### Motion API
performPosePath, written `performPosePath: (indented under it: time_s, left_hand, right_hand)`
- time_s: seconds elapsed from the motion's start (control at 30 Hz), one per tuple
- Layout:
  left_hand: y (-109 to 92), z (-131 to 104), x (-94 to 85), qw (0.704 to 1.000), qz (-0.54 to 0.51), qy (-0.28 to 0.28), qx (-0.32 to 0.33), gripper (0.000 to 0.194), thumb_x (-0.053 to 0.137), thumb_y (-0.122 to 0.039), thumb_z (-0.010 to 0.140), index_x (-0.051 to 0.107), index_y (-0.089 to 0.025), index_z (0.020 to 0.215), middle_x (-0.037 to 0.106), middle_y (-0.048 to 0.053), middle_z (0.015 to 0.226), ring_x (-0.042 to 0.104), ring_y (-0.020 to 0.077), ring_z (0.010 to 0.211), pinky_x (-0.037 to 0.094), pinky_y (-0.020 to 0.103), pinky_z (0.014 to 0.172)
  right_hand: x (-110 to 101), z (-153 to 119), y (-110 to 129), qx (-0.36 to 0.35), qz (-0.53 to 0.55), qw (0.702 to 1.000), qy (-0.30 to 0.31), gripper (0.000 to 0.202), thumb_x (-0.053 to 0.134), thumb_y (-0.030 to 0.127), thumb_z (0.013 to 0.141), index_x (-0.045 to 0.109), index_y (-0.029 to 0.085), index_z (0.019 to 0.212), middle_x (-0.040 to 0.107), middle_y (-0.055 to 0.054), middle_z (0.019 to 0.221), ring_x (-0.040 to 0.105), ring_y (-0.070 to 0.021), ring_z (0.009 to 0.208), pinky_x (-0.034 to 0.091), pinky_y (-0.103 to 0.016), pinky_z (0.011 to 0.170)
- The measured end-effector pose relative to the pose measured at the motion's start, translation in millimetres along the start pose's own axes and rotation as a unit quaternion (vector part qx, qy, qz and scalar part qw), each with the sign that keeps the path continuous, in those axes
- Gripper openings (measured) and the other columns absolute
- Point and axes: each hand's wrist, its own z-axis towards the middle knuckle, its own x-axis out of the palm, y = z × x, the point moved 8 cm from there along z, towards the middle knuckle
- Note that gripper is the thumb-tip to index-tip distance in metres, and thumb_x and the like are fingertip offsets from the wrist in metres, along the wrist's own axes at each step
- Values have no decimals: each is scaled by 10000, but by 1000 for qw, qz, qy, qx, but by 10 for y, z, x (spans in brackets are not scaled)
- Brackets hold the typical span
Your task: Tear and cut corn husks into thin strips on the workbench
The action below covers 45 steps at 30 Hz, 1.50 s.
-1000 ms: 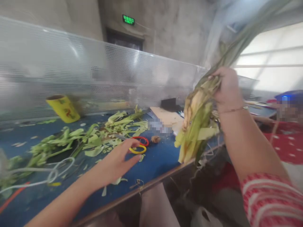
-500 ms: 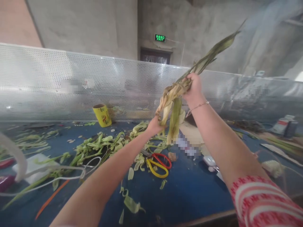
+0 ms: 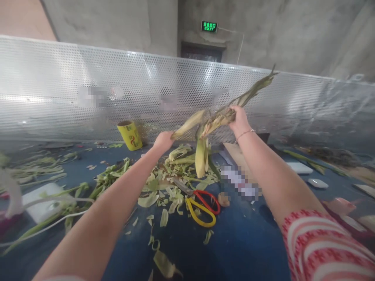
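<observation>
A twisted, braid-like bundle of long dried leaves, yellow to grey-green, hangs in the air above the table. My right hand is closed round its middle, and the leaf tips stick out up and to the right. With my left hand I grip the end of a pale yellow leaf strand that stretches out from the bundle. Another wide strand dangles loose between my hands. Below lies a pair of scissors with one red and one yellow handle, its blades among the scraps.
Green leaf scraps are heaped on the blue tabletop. A yellow tube stands at the back before a perforated metal screen. A white cable crosses the left side; a white computer mouse lies at right.
My left hand has moved left and up, drawing a pale strand out sideways from the bundle. My right hand keeps its grip; the bundle sits a little lower in view.
</observation>
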Motion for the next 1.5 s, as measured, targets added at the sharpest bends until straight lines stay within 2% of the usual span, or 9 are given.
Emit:
performPosePath:
  time_s: [0.07, 0.17, 0.3, 0.5, 0.67, 0.83, 1.1, 1.27, 1.5]
  left_hand:
    - [125, -1, -182, 999, 32, -42, -13, 286, 444, -306, 832, 641, -137, 951, 666, 123, 904, 603, 229, 898, 419, 287, 801]
    - [241, 15, -409, 994, 57, -89, -27, 327, 426, -289, 841, 610, -105, 1039, 646, 147, 968, 580, 246, 956, 405, 317, 860]
    - [360, -59, -506, 991, 49, -111, -53, 341, 489, -281, 809, 568, -113, 1095, 581, 153, 1079, 557, 245, 1003, 416, 310, 869]
    - [445, -435, -323, 993, 100, -37, -57, 261, 518, -274, 786, 546, -161, 1019, 606, 122, 990, 600, 253, 889, 435, 315, 743]
    - [533, -712, -93, 992, 93, 53, -71, 176, 501, -331, 782, 542, -199, 891, 640, 73, 794, 609, 240, 746, 387, 286, 614]
    - [544, -858, 82, 991, 70, 76, -80, 145, 466, -335, 786, 519, -216, 851, 629, 55, 774, 594, 226, 716, 331, 270, 569]
    - [538, -966, 287, 992, 32, 85, -91, 115, 461, -269, 806, 522, -209, 882, 619, 56, 801, 589, 225, 755, 357, 276, 594]
    - [317, -1034, 209, 994, 101, -15, 49, 231, 403, -79, 766, 568, -179, 894, 617, 103, 932, 558, 235, 890, 407, 324, 727]
    - [181, -1231, 64, 961, 133, -163, 180, 240, 439, -154, 827, 660, -210, 903, 659, 90, 985, 535, 239, 957, 410, 375, 807]
  right_hand:
    - [106, 23, -37, -6, 31, 999, -18, 157, 526, 235, 705, 398, 218, 617, 422, 65, 537, 468, -89, 569, 458, -251, 617]
    - [430, 96, 13, -37, 51, 998, 15, 160, 575, 288, 725, 440, 223, 669, 471, 71, 564, 487, -79, 655, 447, -234, 694]
    - [573, 100, -190, -6, 17, 999, 30, 255, 654, 346, 697, 431, 221, 706, 505, 67, 609, 545, -99, 629, 484, -254, 622]
    - [-64, -514, -996, 156, -49, 987, 8, 270, 731, 212, 659, 467, 199, 716, 546, 63, 559, 551, -106, 506, 492, -236, 478]
    - [-549, -1086, -1332, 238, -7, 971, -38, 178, 680, 183, 718, 526, 182, 806, 658, 7, 699, 637, -137, 637, 557, -257, 569]
    - [-710, -1320, -1350, 259, -7, 964, -65, 120, 575, 107, 772, 562, 181, 866, 679, 7, 735, 650, -129, 657, 570, -269, 614]
    - [-750, -1459, -1318, 310, -137, 940, -30, 159, 565, 253, 831, 586, 136, 725, 617, -16, 539, 511, -79, 388, 448, -170, 362]
    - [-693, -1437, -1285, 276, -46, 959, -38, 110, 499, 135, 843, 599, 144, 799, 683, -42, 674, 644, -121, 578, 566, -222, 560]
    - [-889, -1298, -1027, 161, 74, 971, -159, 159, 413, 124, 892, 549, 141, 811, 687, -17, 702, 670, -98, 691, 586, -223, 696]
